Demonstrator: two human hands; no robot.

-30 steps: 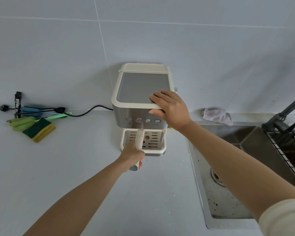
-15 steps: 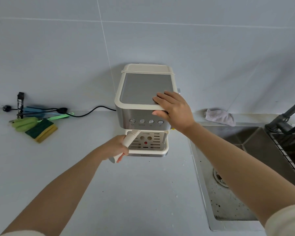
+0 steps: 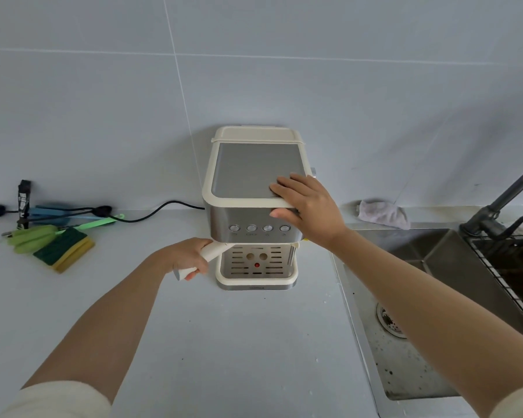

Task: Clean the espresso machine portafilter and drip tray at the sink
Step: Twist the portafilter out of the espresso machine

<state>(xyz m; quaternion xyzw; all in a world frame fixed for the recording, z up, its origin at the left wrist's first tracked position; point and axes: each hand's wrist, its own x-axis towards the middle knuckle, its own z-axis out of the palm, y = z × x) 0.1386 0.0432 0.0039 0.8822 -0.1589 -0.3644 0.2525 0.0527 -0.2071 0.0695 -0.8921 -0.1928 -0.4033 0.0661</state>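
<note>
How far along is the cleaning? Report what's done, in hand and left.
Done: nothing yet; neither part has reached the sink. In hand: the left hand grips the portafilter handle, angled out to the machine's left, while the right hand braces the espresso machine on top. Left: freeing the portafilter, pulling the drip tray, which sits in place at the base, and washing both.

Nothing here can be read. The cream and steel espresso machine (image 3: 255,206) has a small dark mark on its base strip and tiny symbols under its four round buttons (image 3: 258,228), all too small to make out. White lettering on the black packet (image 3: 24,199) is blurred.
</note>
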